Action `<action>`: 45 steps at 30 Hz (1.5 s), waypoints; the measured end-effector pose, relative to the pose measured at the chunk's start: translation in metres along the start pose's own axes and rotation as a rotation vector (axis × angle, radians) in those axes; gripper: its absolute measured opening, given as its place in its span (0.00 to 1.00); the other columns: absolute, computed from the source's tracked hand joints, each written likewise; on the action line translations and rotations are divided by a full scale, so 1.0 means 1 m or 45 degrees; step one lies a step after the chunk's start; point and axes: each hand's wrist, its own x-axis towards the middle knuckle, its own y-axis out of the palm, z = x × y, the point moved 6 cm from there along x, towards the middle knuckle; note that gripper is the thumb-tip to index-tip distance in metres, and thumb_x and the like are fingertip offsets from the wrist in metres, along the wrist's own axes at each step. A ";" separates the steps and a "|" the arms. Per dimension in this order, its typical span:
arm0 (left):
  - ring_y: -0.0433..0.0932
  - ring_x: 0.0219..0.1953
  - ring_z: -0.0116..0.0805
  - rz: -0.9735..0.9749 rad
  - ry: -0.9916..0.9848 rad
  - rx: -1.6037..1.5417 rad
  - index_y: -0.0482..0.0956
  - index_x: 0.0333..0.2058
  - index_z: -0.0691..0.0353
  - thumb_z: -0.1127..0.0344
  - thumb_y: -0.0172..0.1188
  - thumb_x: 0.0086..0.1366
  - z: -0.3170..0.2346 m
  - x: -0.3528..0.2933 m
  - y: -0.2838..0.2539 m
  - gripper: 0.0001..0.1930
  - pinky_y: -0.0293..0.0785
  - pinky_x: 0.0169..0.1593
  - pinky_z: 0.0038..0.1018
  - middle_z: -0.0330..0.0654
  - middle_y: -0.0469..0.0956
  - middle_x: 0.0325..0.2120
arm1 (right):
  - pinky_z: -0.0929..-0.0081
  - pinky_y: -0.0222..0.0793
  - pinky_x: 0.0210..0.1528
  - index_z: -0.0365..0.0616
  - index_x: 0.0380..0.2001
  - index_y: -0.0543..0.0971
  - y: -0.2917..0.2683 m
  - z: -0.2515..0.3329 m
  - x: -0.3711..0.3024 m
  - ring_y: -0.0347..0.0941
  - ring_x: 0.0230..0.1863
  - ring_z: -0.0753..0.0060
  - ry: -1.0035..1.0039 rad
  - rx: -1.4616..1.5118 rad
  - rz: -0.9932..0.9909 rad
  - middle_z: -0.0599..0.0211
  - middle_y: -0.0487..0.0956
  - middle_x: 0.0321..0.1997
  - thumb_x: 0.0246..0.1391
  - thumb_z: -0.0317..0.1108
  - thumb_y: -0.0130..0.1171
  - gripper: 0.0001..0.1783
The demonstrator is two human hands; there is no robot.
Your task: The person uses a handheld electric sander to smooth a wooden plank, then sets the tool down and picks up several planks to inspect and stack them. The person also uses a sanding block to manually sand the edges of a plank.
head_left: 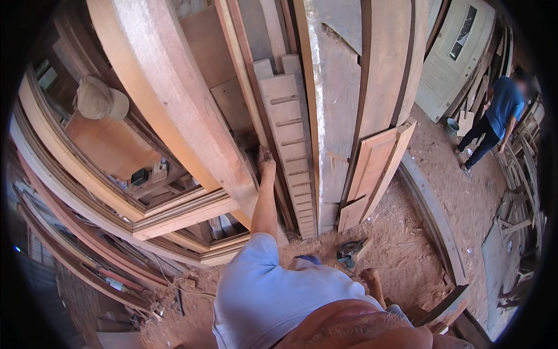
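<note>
My left arm reaches forward among tall wooden pieces leaning upright. At its end my left hand [266,163] is closed around the edge of a long narrow wooden board [247,81]. Just right of that hand stands a pale slotted wooden piece [288,128] with a row of short openings. To the left of the hand rises a thick, smooth plank [180,87]. My right hand [371,280] hangs low by my right side, above the dirt floor; its fingers are too small and partly hidden to read.
Wooden frames [139,224] lean at left, with a cap [100,99] hung there. Wide grey boards [338,116] and a panelled door piece [372,166] stand to the right. A dark power tool [350,251] lies on the ground. A person in blue [504,107] stands far right near a bucket [452,125].
</note>
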 end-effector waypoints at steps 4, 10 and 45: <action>0.77 0.60 0.48 0.064 0.171 0.504 0.72 0.60 0.67 0.61 0.51 0.75 -0.006 -0.099 0.010 0.21 0.72 0.61 0.37 0.59 0.77 0.57 | 0.61 0.71 0.29 0.33 0.26 0.83 -0.012 0.005 0.000 0.77 0.24 0.62 -0.347 -0.346 -0.054 0.61 0.81 0.22 0.54 0.35 0.55 0.15; 0.81 0.53 0.54 1.099 -0.263 0.795 0.79 0.51 0.61 0.59 0.53 0.73 0.163 -0.345 -0.051 0.16 0.77 0.53 0.42 0.57 0.82 0.49 | 0.65 0.70 0.60 0.35 0.62 0.74 0.032 0.224 -0.172 0.73 0.61 0.61 -0.877 0.018 0.768 0.52 0.77 0.60 0.64 0.49 0.62 0.32; 0.80 0.53 0.56 0.897 -0.603 0.993 0.79 0.52 0.60 0.57 0.51 0.73 0.232 -0.801 -0.308 0.17 0.76 0.56 0.44 0.58 0.81 0.50 | 0.67 0.73 0.30 0.40 0.37 0.81 -0.109 -0.239 -0.077 0.78 0.29 0.65 0.032 -0.579 0.524 0.61 0.81 0.33 0.57 0.40 0.60 0.14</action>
